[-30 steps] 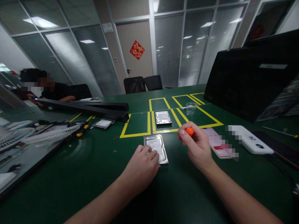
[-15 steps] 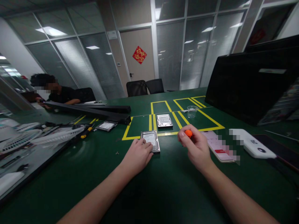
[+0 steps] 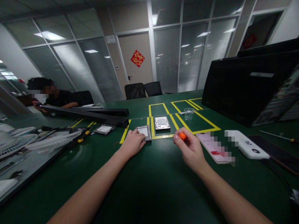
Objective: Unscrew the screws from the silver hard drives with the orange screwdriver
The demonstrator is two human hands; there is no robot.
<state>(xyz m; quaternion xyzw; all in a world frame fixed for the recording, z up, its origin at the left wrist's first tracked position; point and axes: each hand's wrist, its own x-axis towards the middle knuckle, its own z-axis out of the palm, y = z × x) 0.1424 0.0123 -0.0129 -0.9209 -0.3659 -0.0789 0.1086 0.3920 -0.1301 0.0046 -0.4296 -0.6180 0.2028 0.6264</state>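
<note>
My left hand lies over a silver hard drive with a white label, its fingers curled on the left and near part. The drive lies flat by the near edge of a yellow taped box. My right hand is closed around a tool with a rounded orange handle end, held above the table to the right; the rest of the tool is hidden in the fist. A second hard drive lies flat in the neighbouring taped box, between my hands and farther off.
A clear plastic cup stands in the right taped area. A phone and a white device lie right, before a large black case. Left are another drive, long black bars, a cluttered tray and a seated person.
My left hand has slid the hard drive away from me and to the left, to the taped box. My right hand still grips the orange-ended tool. The camera view has shifted slightly.
</note>
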